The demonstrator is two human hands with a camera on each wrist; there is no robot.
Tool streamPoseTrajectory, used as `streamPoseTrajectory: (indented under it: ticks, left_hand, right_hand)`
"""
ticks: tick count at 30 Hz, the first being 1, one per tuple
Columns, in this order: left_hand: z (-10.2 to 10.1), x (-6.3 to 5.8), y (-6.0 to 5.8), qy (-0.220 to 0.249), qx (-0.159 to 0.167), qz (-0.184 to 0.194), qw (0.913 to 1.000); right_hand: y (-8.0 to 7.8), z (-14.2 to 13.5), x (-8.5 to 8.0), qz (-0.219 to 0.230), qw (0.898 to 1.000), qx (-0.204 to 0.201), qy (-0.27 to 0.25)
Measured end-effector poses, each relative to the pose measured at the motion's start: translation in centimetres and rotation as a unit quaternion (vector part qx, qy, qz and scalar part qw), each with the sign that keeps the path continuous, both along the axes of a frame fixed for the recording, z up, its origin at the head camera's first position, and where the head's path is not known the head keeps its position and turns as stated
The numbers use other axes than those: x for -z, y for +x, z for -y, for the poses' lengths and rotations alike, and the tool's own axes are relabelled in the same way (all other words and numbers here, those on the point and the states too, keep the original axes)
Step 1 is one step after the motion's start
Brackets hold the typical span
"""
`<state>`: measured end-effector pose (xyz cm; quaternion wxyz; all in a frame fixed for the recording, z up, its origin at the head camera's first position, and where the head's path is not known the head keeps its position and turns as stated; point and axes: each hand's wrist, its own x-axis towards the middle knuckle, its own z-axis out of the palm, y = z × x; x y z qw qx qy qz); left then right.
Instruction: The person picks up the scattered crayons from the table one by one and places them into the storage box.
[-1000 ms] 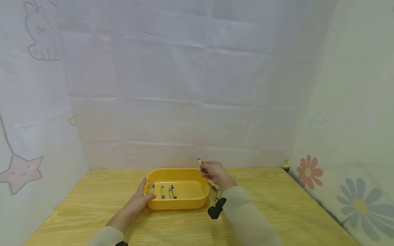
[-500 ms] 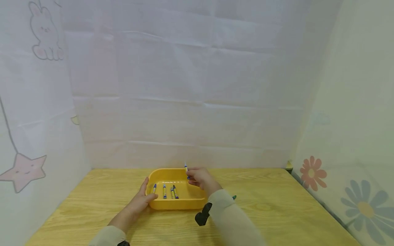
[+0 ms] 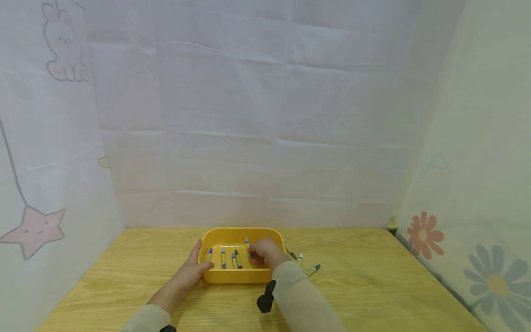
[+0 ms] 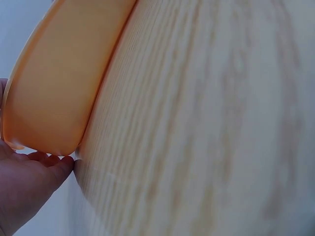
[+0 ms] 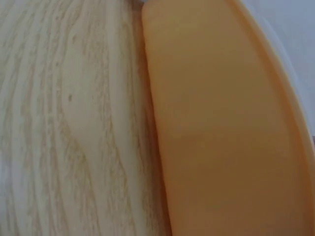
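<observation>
A yellow plastic tray [image 3: 238, 276] rests on the wooden table, and its outer wall fills much of both wrist views. My left hand [image 3: 188, 272] grips the tray's left end, thumb over the front rim; in the left wrist view, fingertips reach its lower corner. Inside the tray, my right hand [image 3: 267, 252] pinches a crayon [image 3: 247, 244] with a pale tip and yellow wrapper, held upright near the tray floor. Left of it, several crayons [image 3: 223, 259] lie in a loose row. The right wrist view shows only tray wall and table, so the right fingers are hidden there.
Right of the tray lie a dark-tipped crayon [image 3: 292, 252], a white-tipped crayon [image 3: 300, 259] and a green crayon [image 3: 313, 270] on the table [image 3: 365, 286]. Pale sheets with printed drawings hang at the back and both sides.
My right hand has carried the crayon leftward over the tray's right rim and lowered it inside. The left hand keeps its grip on the tray.
</observation>
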<state>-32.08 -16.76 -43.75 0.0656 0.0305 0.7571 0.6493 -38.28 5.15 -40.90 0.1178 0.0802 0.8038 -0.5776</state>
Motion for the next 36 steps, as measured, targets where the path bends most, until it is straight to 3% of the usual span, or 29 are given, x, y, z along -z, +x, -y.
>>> streamPoseTrajectory:
  ticks: [5, 12, 18, 36]
  left_hand:
    - [0.1, 0.0, -0.1, -0.003, 0.0, -0.002, 1.0]
    - [0.0, 0.0, -0.1, 0.002, 0.003, 0.001, 1.0]
    - [0.0, 0.0, -0.1, 0.001, 0.002, 0.004, 1.0]
    - [-0.1, -0.1, 0.1, -0.004, -0.002, 0.0, 1.0]
  right_hand:
    - [-0.2, 0.2, 0.7, 0.022, 0.999, 0.005, 0.039]
    - [-0.4, 0.2, 0.9, 0.061, 0.996, -0.02, 0.066]
    - [-0.6, 0.6, 1.2, 0.044, 0.994, -0.002, 0.105]
    - [-0.7, 0.7, 1.0, 0.014, 0.979, -0.011, 0.202]
